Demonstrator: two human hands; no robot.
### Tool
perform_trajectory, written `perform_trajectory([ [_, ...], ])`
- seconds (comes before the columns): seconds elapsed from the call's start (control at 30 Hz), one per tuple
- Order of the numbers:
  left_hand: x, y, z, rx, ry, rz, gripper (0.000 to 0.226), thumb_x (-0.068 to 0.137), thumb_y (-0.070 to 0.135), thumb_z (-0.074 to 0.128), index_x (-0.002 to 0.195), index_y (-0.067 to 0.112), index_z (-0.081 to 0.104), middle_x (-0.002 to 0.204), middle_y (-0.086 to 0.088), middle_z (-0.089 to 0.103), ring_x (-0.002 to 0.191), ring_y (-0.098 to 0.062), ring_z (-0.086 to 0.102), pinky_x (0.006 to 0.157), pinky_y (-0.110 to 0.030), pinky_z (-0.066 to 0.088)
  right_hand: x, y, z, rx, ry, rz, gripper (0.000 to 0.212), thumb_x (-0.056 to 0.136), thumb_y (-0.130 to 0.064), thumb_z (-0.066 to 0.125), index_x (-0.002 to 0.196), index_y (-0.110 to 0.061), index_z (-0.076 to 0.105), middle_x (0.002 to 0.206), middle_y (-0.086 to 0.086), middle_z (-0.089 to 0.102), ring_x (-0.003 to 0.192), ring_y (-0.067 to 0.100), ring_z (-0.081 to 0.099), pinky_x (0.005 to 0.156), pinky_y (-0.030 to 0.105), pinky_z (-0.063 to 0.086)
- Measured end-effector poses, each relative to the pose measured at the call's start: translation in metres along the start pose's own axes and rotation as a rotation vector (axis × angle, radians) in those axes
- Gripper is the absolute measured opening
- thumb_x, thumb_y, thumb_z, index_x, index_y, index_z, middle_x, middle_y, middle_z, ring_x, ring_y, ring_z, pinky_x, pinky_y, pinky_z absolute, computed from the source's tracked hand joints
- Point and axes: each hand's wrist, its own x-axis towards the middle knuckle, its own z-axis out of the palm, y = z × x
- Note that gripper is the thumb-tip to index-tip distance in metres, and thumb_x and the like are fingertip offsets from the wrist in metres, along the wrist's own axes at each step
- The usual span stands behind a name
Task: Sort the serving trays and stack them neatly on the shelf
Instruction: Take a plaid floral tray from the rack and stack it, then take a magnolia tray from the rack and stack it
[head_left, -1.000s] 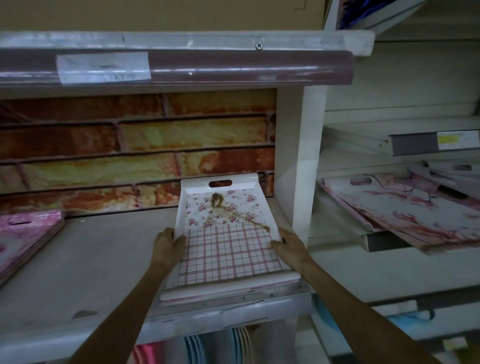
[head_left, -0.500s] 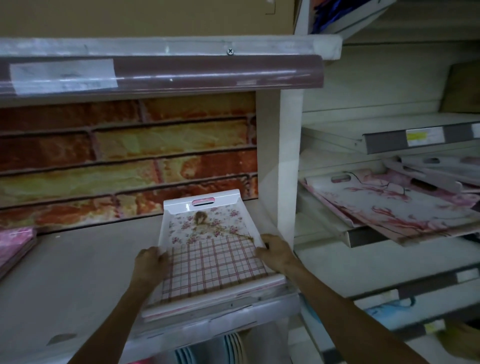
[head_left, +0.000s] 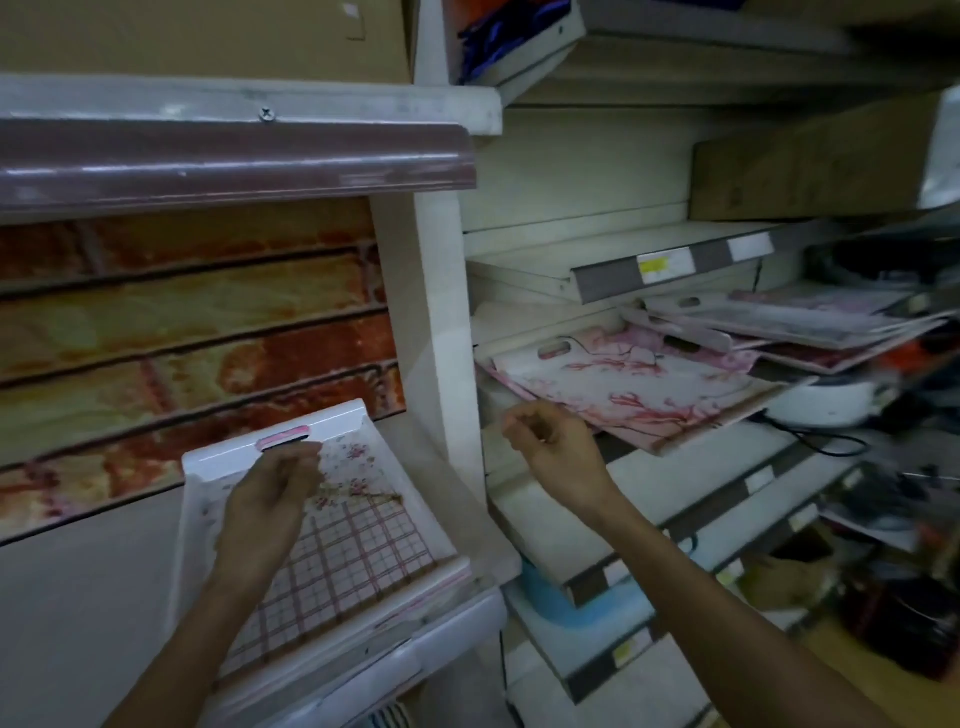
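A white tray with red checks and pink flowers (head_left: 363, 540) lies on the left shelf (head_left: 93, 597), on top of another tray, near the front edge. My left hand (head_left: 270, 499) hovers above it with loosely curled fingers and holds nothing. My right hand (head_left: 556, 452) is raised in front of the right shelving, fingers loosely curled and empty, just left of a pink floral tray (head_left: 639, 384) that juts out over a sloped shelf. More pink trays (head_left: 810, 317) lie in a loose pile behind it.
A white upright post (head_left: 431, 332) divides the two shelf bays. A brick-patterned panel (head_left: 197, 332) backs the left bay. Sloped shelves with price strips (head_left: 670, 267) fill the right bay. A white appliance with a black cable (head_left: 826, 400) and dark clutter sit at far right.
Both hands let go of the checked tray's sides and rose. My right hand moved right toward the pink floral tray. The view swung to the right.
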Motion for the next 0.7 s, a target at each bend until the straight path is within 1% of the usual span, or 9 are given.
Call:
perform_trajectory([
  [0.1, 0.001, 0.017, 0.035, -0.124, -0.104, -0.010, 0.017, 0.097, 0.017, 0.054, 0.108, 0.014, 0.066, 0.101, -0.005, 0.069, 0.090, -0.022, 0.068, 0.083, -0.034, 0.054, -0.004, -0.003, -0.026, -0.018, 0.068, -0.005, 0.006, 0.092, -0.017, 0.061, 0.092, -0.016, 0.067, 0.081, -0.002, 0.069, 0.078, 0.015, 0.065, 0.076, 0.032, 0.053],
  [0.2, 0.001, 0.030, 0.078, -0.225, -0.199, -0.070, 0.016, 0.097, 0.014, 0.053, 0.107, 0.010, 0.066, 0.098, -0.009, 0.069, 0.086, -0.027, 0.068, 0.080, -0.040, 0.053, -0.007, -0.007, -0.054, -0.052, 0.120, -0.017, 0.007, 0.092, -0.020, 0.061, 0.089, -0.019, 0.067, 0.079, 0.000, 0.068, 0.070, 0.015, 0.063, 0.067, 0.033, 0.051],
  [0.27, 0.000, 0.036, 0.110, -0.312, -0.256, -0.137, 0.015, 0.097, 0.011, 0.053, 0.104, 0.006, 0.065, 0.100, -0.013, 0.067, 0.084, -0.029, 0.066, 0.075, -0.036, 0.055, -0.002, -0.008, -0.076, -0.104, 0.160, -0.023, 0.009, 0.092, -0.021, 0.061, 0.092, -0.016, 0.069, 0.084, 0.001, 0.071, 0.077, 0.014, 0.065, 0.073, 0.033, 0.053],
  [0.33, -0.004, 0.041, 0.142, -0.356, -0.308, -0.211, 0.014, 0.098, 0.009, 0.051, 0.097, 0.008, 0.065, 0.098, -0.016, 0.066, 0.080, -0.030, 0.066, 0.070, -0.033, 0.056, 0.007, -0.008, -0.101, -0.135, 0.189, -0.034, 0.008, 0.091, -0.023, 0.061, 0.091, -0.020, 0.068, 0.087, 0.003, 0.073, 0.082, 0.017, 0.068, 0.079, 0.037, 0.056],
  [0.4, -0.012, 0.046, 0.174, -0.388, -0.370, -0.287, 0.016, 0.099, 0.008, 0.049, 0.093, 0.007, 0.064, 0.096, -0.021, 0.065, 0.080, -0.032, 0.065, 0.075, -0.039, 0.058, 0.018, -0.008, -0.127, -0.159, 0.208, -0.048, 0.010, 0.092, -0.024, 0.060, 0.091, -0.019, 0.068, 0.085, 0.004, 0.073, 0.081, 0.020, 0.068, 0.079, 0.042, 0.057],
  [0.47, -0.022, 0.054, 0.206, -0.399, -0.446, -0.369, 0.018, 0.099, 0.011, 0.050, 0.099, 0.001, 0.064, 0.101, -0.026, 0.066, 0.084, -0.035, 0.067, 0.081, -0.044, 0.057, 0.029, -0.007, -0.153, -0.188, 0.203, -0.061, 0.014, 0.092, -0.025, 0.059, 0.093, -0.014, 0.068, 0.085, 0.006, 0.073, 0.082, 0.022, 0.068, 0.079, 0.044, 0.057],
  [0.53, -0.032, 0.063, 0.235, -0.396, -0.535, -0.470, 0.028, 0.099, 0.022, 0.053, 0.109, -0.003, 0.062, 0.107, -0.027, 0.067, 0.092, -0.037, 0.069, 0.081, -0.042, 0.059, 0.042, -0.004, -0.178, -0.189, 0.198, -0.078, 0.015, 0.092, -0.024, 0.059, 0.094, -0.012, 0.068, 0.085, 0.007, 0.073, 0.083, 0.023, 0.068, 0.080, 0.044, 0.056],
  [0.6, -0.037, 0.072, 0.262, -0.417, -0.609, -0.573, 0.038, 0.096, 0.033, 0.056, 0.111, -0.001, 0.061, 0.110, -0.026, 0.065, 0.097, -0.038, 0.069, 0.081, -0.043, 0.060, 0.053, -0.002, -0.200, -0.184, 0.162, -0.093, 0.014, 0.093, -0.022, 0.059, 0.095, -0.011, 0.068, 0.086, 0.008, 0.072, 0.083, 0.025, 0.068, 0.077, 0.039, 0.055],
  [0.7, -0.042, 0.085, 0.297, -0.546, -0.593, -0.700, 0.038, 0.096, 0.032, 0.056, 0.116, 0.000, 0.058, 0.115, -0.028, 0.062, 0.100, -0.041, 0.068, 0.082, -0.048, 0.059, 0.070, 0.003, -0.230, -0.190, 0.115, -0.108, 0.015, 0.094, -0.022, 0.058, 0.098, -0.010, 0.067, 0.087, 0.007, 0.070, 0.086, 0.024, 0.066, 0.077, 0.034, 0.052],
])
